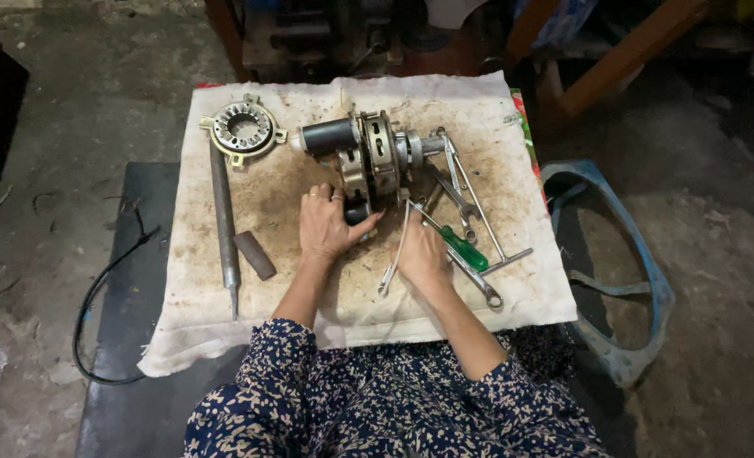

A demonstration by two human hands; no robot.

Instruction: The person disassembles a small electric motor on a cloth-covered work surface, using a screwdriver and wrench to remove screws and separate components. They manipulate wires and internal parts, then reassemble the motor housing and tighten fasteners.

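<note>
Straight ahead of me on the stained cloth [351, 297] lies the motor [368, 157], long axis running left to right, my left hand [326, 225] nearer and curled against its lower edge, my right hand [422, 254] closed around a spanner [391, 263] just below it.

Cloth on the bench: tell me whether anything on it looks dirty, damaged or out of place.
The white cloth is stained brown across its middle, darkest around the motor assembly. The wrenches and green-handled screwdriver lie crossed in a loose heap. The left hand touches the motor. No breakage is visible.
</note>
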